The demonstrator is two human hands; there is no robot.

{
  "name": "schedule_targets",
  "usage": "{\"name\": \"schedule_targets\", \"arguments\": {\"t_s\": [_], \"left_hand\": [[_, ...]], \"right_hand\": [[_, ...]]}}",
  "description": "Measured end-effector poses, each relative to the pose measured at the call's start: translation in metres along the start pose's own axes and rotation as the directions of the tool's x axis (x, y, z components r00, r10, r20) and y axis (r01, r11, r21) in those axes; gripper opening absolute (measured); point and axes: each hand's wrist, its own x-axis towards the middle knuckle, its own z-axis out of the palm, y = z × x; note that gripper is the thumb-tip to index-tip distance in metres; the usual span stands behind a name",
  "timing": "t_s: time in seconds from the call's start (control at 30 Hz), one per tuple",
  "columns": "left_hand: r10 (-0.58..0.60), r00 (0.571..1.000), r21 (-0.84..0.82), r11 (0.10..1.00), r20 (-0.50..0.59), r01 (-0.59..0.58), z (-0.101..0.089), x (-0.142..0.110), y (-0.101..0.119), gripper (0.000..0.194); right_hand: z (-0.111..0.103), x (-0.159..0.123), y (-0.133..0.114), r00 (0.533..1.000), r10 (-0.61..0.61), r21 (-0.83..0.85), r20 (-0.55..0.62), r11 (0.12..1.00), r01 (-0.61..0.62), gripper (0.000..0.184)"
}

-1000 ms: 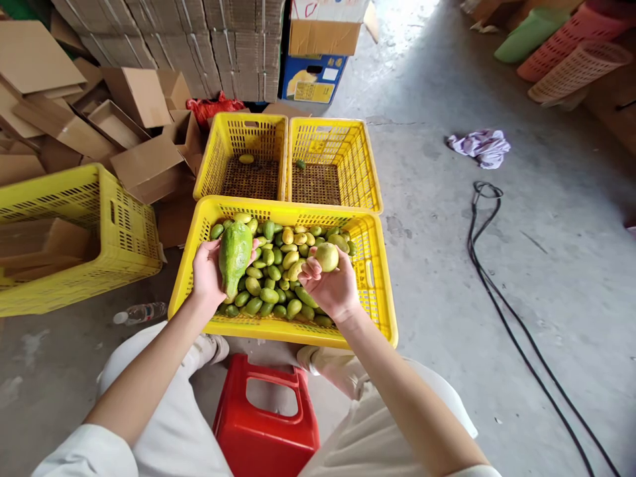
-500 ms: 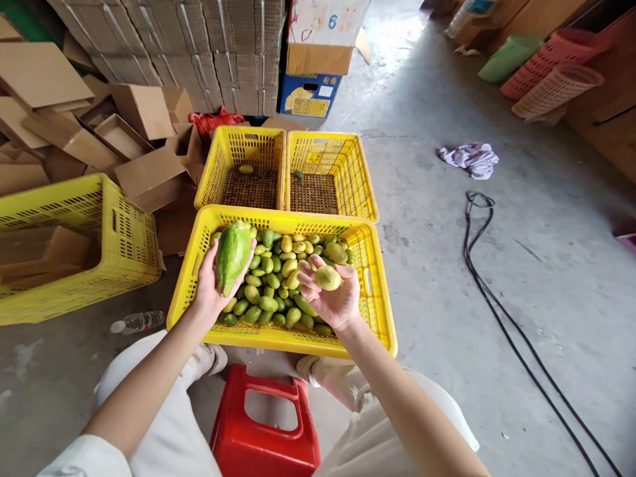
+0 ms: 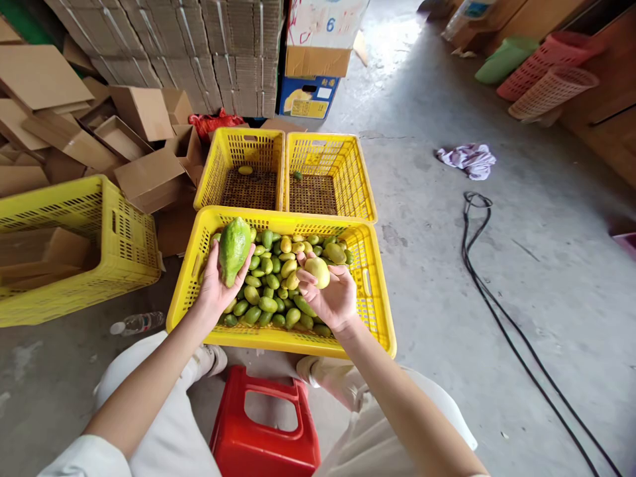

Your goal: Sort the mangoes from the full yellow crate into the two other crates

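While the red stool point(image 3: 263, 440) sits nearest, low between the legs, both hands are up over the near yellow crate point(image 3: 278, 344). Left hand point(image 3: 213, 289): palm up, fingers and thumb cupped round big green fruit point(image 3: 234, 248), narrow end down. Right hand point(image 3: 338, 298): fingers curled, pinching pale round fruit point(image 3: 317, 272) near the fingertips; exact contacts partly hidden.

Risks, my call: big fruit looks top-heavy, could roll off the palm if the wrist tips; round one could slip, grip looks light and skin smooth. Either drop lands on small green and yellow fruits point(image 3: 267, 305) in the crate, bruising likely. Farther back, left rear crate point(image 3: 212, 162) and right rear crate point(image 3: 358, 173) touch side by side; a long toss there could miss or bounce off a rim.
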Motion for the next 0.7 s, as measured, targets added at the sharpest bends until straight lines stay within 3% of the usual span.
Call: {"name": "schedule_targets", "arguments": {"t_s": [0.13, 0.4, 0.5, 0.6, 0.7], "left_hand": [[0.028, 0.998, 0.010, 1.000, 0.060, -0.028, -0.004, 0.001, -0.003, 0.052], [0.202, 0.971, 0.130, 0.967, 0.128, -0.219, -0.014, 0.009, -0.006, 0.051], [0.251, 0.955, 0.131, 0.953, 0.156, -0.272, -0.013, 0.009, -0.004, 0.053], [0.245, 0.955, 0.112, 0.958, 0.164, -0.265, -0.010, 0.007, -0.002, 0.055], [0.165, 0.974, 0.093, 0.979, 0.154, -0.180, -0.007, 0.004, 0.000, 0.047]], "right_hand": [[-0.004, 0.000, -0.001, 1.000, -0.001, 0.016, -0.016, 1.000, 0.002, 0.023], [-0.005, 0.002, 0.005, 0.993, -0.022, -0.032, -0.114, 0.999, 0.019, 0.050], [-0.006, 0.004, 0.007, 0.992, -0.026, -0.061, -0.127, 0.998, 0.018, 0.047], [-0.005, 0.004, 0.008, 0.991, -0.039, -0.071, -0.128, 0.997, 0.031, 0.041], [-0.001, 0.002, 0.007, 0.993, -0.044, -0.075, -0.114, 0.997, 0.036, 0.043]]}}
